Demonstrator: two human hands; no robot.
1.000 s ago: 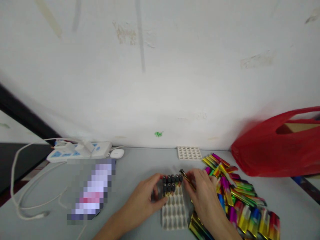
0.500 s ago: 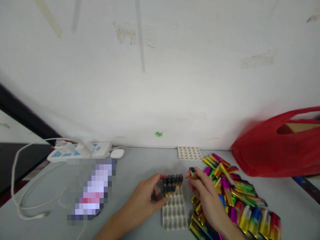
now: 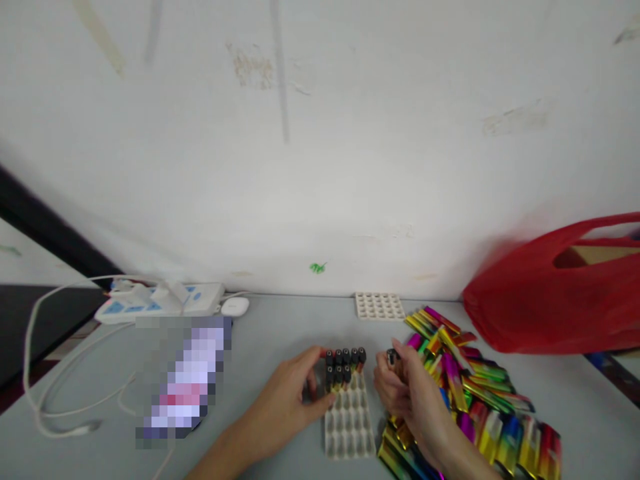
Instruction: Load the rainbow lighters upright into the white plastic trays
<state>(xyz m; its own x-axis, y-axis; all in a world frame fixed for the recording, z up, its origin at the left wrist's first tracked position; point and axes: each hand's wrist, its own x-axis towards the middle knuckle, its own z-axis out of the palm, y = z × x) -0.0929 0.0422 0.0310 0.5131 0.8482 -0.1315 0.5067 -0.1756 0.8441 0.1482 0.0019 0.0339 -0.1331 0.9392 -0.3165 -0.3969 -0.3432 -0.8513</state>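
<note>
A pale gridded tray (image 3: 349, 427) lies on the grey table, with several black-topped pieces (image 3: 338, 375) upright in its far rows. My left hand (image 3: 290, 393) is at the tray's left side, thumb and fingers curved around the far-left pieces and touching them. To the right of the tray, my right hand (image 3: 410, 387) is closed around a small black-topped item (image 3: 391, 357), most of which its fingers hide. Beside and under my right wrist lies a pile of shiny multicoloured metallic pieces (image 3: 493, 393).
A second pale grid (image 3: 380, 306) lies near the wall. At the right stands a red bag (image 3: 540, 300). On the left are a power strip (image 3: 207, 300) with white cables, a small white case (image 3: 235, 307) and a pixelated device (image 3: 193, 373).
My right hand has turned and moved slightly down, its fingers curled further around the black-topped item. My left hand and the tray have stayed in place.
</note>
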